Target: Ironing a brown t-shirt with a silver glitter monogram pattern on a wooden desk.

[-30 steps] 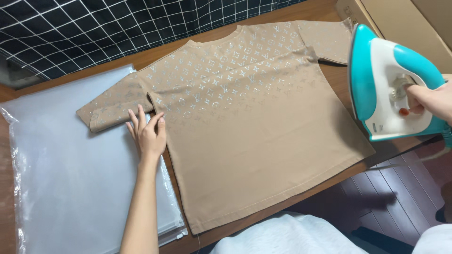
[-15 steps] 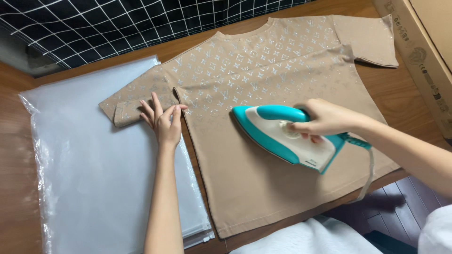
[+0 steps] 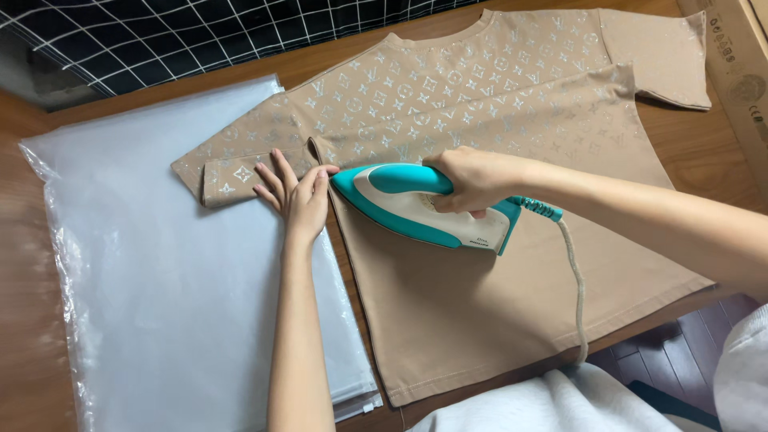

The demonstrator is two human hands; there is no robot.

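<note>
Near edge of the table [image 3: 24, 240]: grey cloth [image 3: 552, 404], bunched, overhanging the front. Just beyond, toward the left edge, a stack of clear plastic bags [image 3: 160, 304] lies flat; contents not discernible, they look flat and unfilled. Centre of table: beige patterned shirt [image 3: 496, 288] spread flat, hem toward the near edge, neckline toward the far edge. Left hand [image 3: 296, 192] is unclenched, palm down, fingers spread, pressing the shirt's folded sleeve by the bags' right margin. Right hand [image 3: 472, 178] grips the handle of the teal and white iron [image 3: 420, 204]; soleplate rests on the shirt, tip just beside the left fingers. Cord trails to the near edge. Far right corner: cardboard box [image 3: 736, 72], interior not visible. Far left: dark grid-patterned fabric [image 3: 160, 36].
</note>
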